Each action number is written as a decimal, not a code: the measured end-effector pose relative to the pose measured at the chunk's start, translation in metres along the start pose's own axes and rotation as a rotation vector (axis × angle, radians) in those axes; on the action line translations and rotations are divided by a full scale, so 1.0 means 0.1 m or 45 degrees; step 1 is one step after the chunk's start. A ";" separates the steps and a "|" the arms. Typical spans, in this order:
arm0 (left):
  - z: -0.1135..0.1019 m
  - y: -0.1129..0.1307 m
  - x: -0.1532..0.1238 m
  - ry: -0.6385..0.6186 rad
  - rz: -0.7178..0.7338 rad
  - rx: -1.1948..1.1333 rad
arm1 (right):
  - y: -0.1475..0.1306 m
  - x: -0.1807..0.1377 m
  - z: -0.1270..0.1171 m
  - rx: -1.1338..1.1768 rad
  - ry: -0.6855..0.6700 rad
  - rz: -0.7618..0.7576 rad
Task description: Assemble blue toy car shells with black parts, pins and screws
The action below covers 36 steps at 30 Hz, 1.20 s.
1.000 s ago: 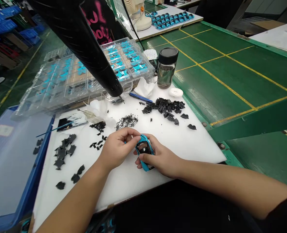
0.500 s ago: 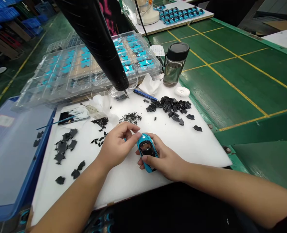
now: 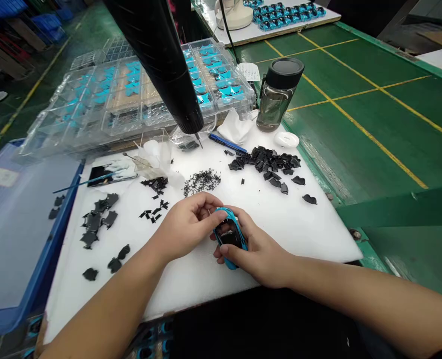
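**Bright, even overhead light with mild wide-angle stretch**

Light falls evenly from above, leaving only faint, soft shadows under the left hand [image 3: 185,229] and right hand [image 3: 262,254] on the white foam pad [image 3: 299,234]. Pale glare streaks the green mat [image 3: 320,159] beside the pad's right edge and glints off the clear plastic trays [image 3: 131,124]. The wide lens stretches the corners, and the far floor [image 3: 82,30] looks slightly soft.

**Blue toy car [image 3: 230,238] half hidden between the left hand [image 3: 185,229] and right hand [image 3: 258,254].**
Toward twelve o'clock, the black crumbs [image 3: 202,182] are too small to identify; the black tube [image 3: 157,60] runs off the top edge.
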<state>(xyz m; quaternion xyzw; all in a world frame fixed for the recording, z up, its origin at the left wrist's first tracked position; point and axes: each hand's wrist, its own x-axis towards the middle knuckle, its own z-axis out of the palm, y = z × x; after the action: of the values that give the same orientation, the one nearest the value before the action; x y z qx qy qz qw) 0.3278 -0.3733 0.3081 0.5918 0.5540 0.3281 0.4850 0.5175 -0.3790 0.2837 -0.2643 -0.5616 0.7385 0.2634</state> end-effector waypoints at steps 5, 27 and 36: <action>0.00 0.05 -0.03 -0.021 -0.037 -0.052 | 0.02 -0.02 0.01 -0.098 -0.018 -0.050; -0.03 0.06 -0.06 -0.042 -0.063 -0.029 | 0.08 -0.04 0.01 -0.092 -0.082 -0.145; -0.07 0.06 -0.03 -0.158 0.042 -0.304 | 0.07 -0.04 -0.01 0.050 -0.092 -0.037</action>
<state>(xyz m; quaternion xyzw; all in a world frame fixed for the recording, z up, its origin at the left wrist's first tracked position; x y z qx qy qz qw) 0.3234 -0.3745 0.3166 0.5581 0.4700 0.3624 0.5799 0.5204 -0.3830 0.2773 -0.2242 -0.5598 0.7546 0.2587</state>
